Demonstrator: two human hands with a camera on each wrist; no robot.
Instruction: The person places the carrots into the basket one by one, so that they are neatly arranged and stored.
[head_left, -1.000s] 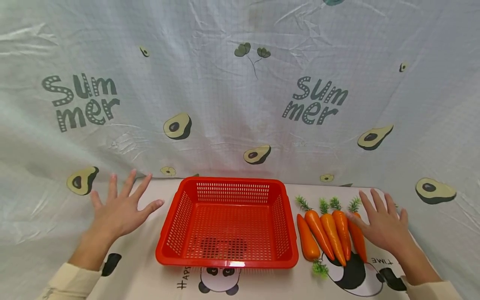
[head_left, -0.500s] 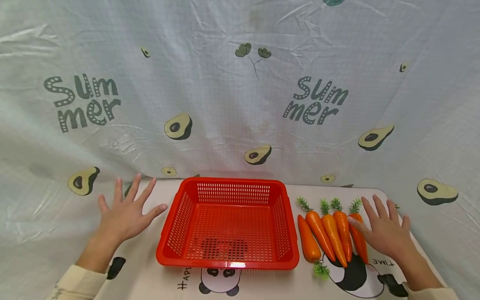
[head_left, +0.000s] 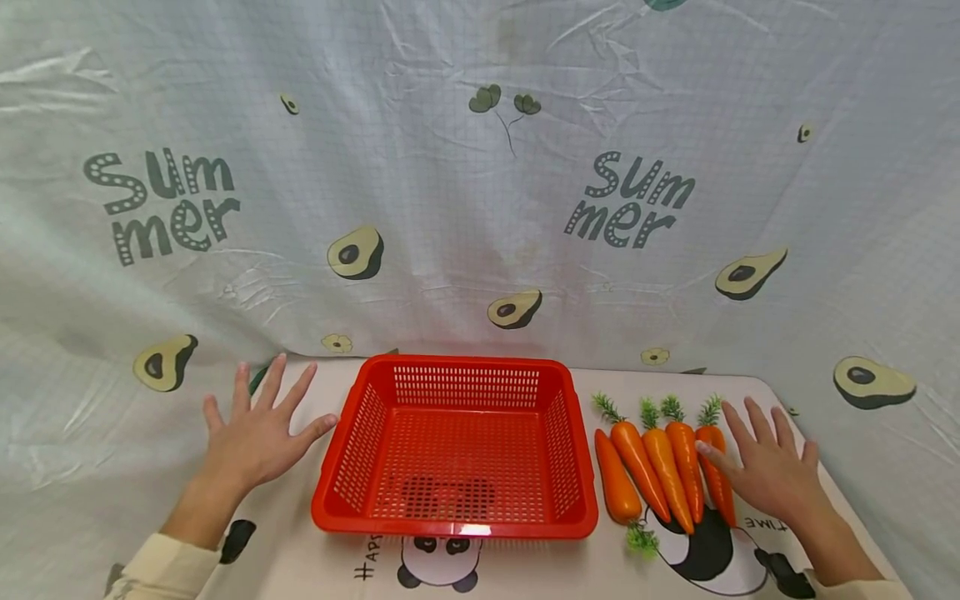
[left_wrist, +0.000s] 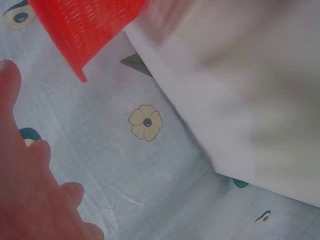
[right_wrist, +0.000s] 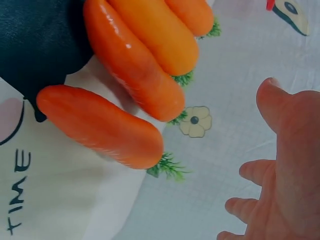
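A red plastic basket [head_left: 453,528] with perforated walls stands in the middle of the table, nothing inside it. Left of it my left hand [head_left: 255,446] hovers with fingers spread, thumb tip close to the basket's left rim. Several orange carrots [head_left: 660,475] with green tops lie side by side to the basket's right; the leftmost one [head_left: 618,479] points the opposite way, its top toward me. My right hand [head_left: 776,471] is spread just right of the row, its thumb overlapping the rightmost carrot [right_wrist: 102,127] in the head view. Both hands hold nothing.
The pale table [head_left: 285,567] carries printed pandas and lettering. Behind and around it hangs a light cloth [head_left: 442,167] with avocado, flower and "summer" prints, meeting the table's back edge.
My left hand has shifted right and slightly toward me, nearer the basket. The right hand has come down a little toward me. Basket and carrots stay in place.
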